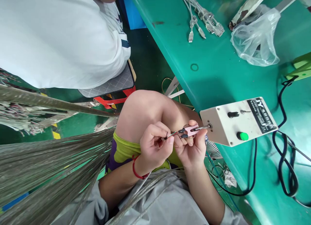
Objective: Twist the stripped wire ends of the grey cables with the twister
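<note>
My left hand (155, 145) pinches the end of a cable, its fingertips closed together. Thin coloured wires (173, 134) stick out of that end toward the right, into the black jaw tips of a pink clip (190, 130). My right hand (193, 149) grips the clip from both sides with thumb and fingers. The clip sits on a metal shaft (203, 127) coming out of a beige box machine (225, 121) with a green button (242, 136), a black switch and a "JY" label. The cable's run is partly hidden by my left hand.
The machine stands at the edge of a green table (209, 79). USB cables (206, 17) and a clear plastic bag (257, 37) lie farther back; a black cord (279, 153) loops at right. Grey cables (60, 166) hang at left. A person in a white shirt (60, 37) sits nearby.
</note>
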### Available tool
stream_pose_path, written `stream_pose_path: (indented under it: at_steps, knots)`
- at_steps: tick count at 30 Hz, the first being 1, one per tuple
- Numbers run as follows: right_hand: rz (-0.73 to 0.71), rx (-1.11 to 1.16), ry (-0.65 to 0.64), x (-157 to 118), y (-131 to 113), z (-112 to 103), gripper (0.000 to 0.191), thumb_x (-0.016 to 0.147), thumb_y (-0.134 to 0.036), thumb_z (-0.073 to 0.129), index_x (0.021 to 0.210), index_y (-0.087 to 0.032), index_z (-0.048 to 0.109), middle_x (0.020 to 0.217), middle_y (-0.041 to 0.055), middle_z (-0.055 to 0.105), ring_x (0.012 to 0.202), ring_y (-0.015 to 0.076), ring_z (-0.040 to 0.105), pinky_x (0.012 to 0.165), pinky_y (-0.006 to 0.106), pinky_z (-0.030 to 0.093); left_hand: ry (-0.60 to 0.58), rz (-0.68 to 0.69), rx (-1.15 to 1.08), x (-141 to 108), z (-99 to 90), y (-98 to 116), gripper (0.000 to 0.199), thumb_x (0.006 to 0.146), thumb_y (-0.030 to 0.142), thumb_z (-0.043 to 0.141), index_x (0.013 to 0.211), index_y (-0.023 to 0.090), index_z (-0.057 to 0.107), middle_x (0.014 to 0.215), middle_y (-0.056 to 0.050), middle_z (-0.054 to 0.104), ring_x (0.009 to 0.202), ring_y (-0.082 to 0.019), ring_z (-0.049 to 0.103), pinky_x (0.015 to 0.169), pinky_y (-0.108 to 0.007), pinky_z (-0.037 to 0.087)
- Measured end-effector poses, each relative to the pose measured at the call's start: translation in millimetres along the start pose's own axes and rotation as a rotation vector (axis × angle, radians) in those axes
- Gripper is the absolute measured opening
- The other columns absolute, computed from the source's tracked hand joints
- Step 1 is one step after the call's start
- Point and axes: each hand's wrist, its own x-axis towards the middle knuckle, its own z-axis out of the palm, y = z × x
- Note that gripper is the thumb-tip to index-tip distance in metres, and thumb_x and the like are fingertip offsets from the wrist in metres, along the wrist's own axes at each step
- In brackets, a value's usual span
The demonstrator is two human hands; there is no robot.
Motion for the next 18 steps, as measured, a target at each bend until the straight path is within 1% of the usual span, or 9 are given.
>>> stream_pose_path:
  at_steps: [2, 7, 11, 13, 16, 18]
  knots:
    - [0.010, 0.000, 0.022, 0, -1, 2, 0.036, 0.094, -0.071, 0.102, 0.105, -0.038, 0.092, 0.062, -0.0131, 0.015, 0.056, 0.0107, 0.004, 0.050, 0.026, 0.018, -0.010, 0.004, 0.022, 0, -1.0, 0, 0.021, 0.118, 0.026, 0.077, 0.107, 0.024, 0.060, 0.087, 0.005, 0.067, 0.057, -0.005, 0.047, 0.052, -0.017, 0.040]
    - [0.042, -0.015, 0.017, -3, -5, 2, 0.042, 0.095, -0.073, 0.100, 0.109, -0.035, 0.087, 0.062, -0.0134, 0.017, 0.057, 0.0122, 0.005, 0.050, 0.027, 0.017, -0.034, 0.004, 0.048, -1, -1.6, -1, 0.021, 0.118, 0.025, 0.077, 0.106, 0.024, 0.060, 0.086, 0.005, 0.068, 0.056, -0.006, 0.047, 0.051, -0.018, 0.041]
    - [0.052, -0.008, 0.018, -3, -3, 1, 0.044, 0.095, -0.073, 0.100, 0.109, -0.034, 0.084, 0.063, -0.0134, 0.018, 0.057, 0.0122, 0.005, 0.051, 0.028, 0.017, -0.030, 0.000, 0.041, -2, 0.2, -2, 0.021, 0.118, 0.025, 0.077, 0.106, 0.024, 0.060, 0.086, 0.005, 0.068, 0.056, -0.005, 0.047, 0.051, -0.018, 0.040]
    - [0.056, -0.022, 0.010, -1, -2, 0, 0.047, 0.094, -0.075, 0.100, 0.110, -0.034, 0.083, 0.063, -0.0136, 0.019, 0.057, 0.0122, 0.005, 0.050, 0.028, 0.018, -0.034, -0.010, 0.039, -2, 0.8, -3, 0.022, 0.118, 0.026, 0.077, 0.105, 0.024, 0.059, 0.087, 0.005, 0.068, 0.056, -0.005, 0.048, 0.051, -0.018, 0.040]
    - [0.071, -0.103, -0.014, -2, -9, -2, 0.055, 0.096, -0.082, 0.094, 0.118, -0.033, 0.085, 0.061, -0.0143, 0.022, 0.055, 0.0119, 0.007, 0.050, 0.028, 0.019, -0.043, -0.015, 0.040, -3, 0.3, -5, 0.025, 0.118, 0.027, 0.078, 0.103, 0.024, 0.058, 0.086, 0.005, 0.068, 0.057, -0.006, 0.048, 0.052, -0.019, 0.039]
    - [0.086, -0.281, -0.034, -12, -21, -5, 0.062, 0.104, -0.087, 0.080, 0.123, -0.029, 0.088, 0.058, -0.0123, 0.033, 0.053, 0.0120, 0.016, 0.051, 0.029, 0.023, -0.042, -0.012, 0.040, -3, -0.5, -7, 0.024, 0.117, 0.027, 0.079, 0.103, 0.024, 0.059, 0.086, 0.005, 0.068, 0.057, -0.006, 0.046, 0.052, -0.019, 0.039]
